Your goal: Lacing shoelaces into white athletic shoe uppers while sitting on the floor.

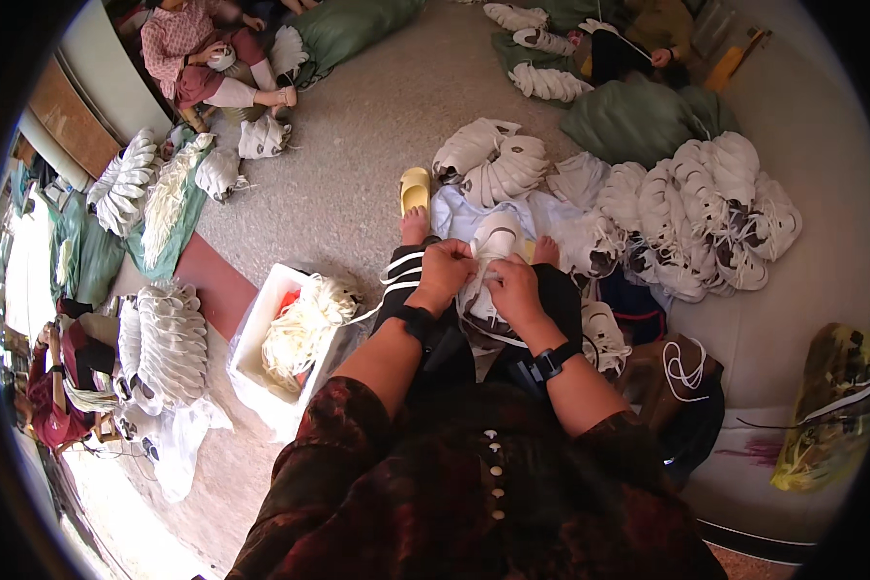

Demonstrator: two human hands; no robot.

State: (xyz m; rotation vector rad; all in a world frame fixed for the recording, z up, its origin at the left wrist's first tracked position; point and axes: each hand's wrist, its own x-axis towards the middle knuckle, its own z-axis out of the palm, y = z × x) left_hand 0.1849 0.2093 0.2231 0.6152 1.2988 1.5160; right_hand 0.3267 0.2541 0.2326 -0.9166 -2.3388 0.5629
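Observation:
A white shoe (498, 235) rests between my knees, toe pointing away from me. My left hand (445, 273) is closed at the left edge of its lacing, fingertips pinching a white shoelace (402, 272). From there the lace loops loosely over my left thigh toward the lace box. My right hand (515, 292) is on the right side of the shoe, fingers bent and closed against the edge of the lacing. The fingertips partly hide what they grip. The heel end of the shoe is low between my wrists.
Left of my leg stands a white foam box (251, 362) heaped with cream laces (304, 329). White shoes (686, 217) are piled at the right, more shoes (490, 159) ahead. A yellow slipper (415, 188) is by my left foot. A person (198, 58) sits far left; others work nearby.

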